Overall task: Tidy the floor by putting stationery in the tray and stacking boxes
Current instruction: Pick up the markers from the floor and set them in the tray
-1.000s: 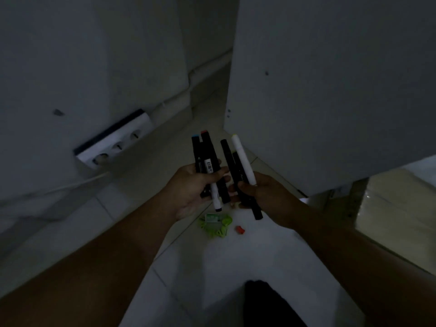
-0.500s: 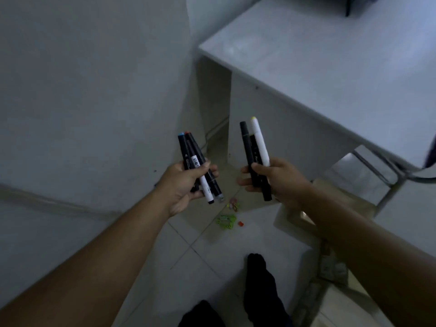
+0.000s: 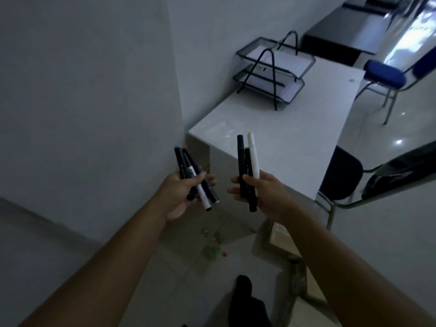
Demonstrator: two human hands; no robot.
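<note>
My left hand [image 3: 181,197] grips a bundle of markers [image 3: 188,165], black and white barrels with blue and red tips pointing up. My right hand [image 3: 264,193] holds three more markers [image 3: 245,156], two black and one white with a yellow tip, upright. Both hands hover just in front of the near corner of a white desk [image 3: 295,138]. A black wire two-tier tray [image 3: 271,69] with papers stands at the desk's far end by the wall. Small stationery bits, a green item [image 3: 211,252] and a red piece [image 3: 223,254], lie on the tiled floor below my hands.
A pale cardboard box [image 3: 280,239] sits on the floor under the desk edge. A black chair [image 3: 342,175] stands right of the desk, a blue chair [image 3: 384,74] farther back. A grey wall closes the left side. My dark-socked foot [image 3: 244,293] is at the bottom.
The view has risen from floor level to above the desk, so the desktop and wire tray now show. Both hands lifted with their markers and moved slightly apart.
</note>
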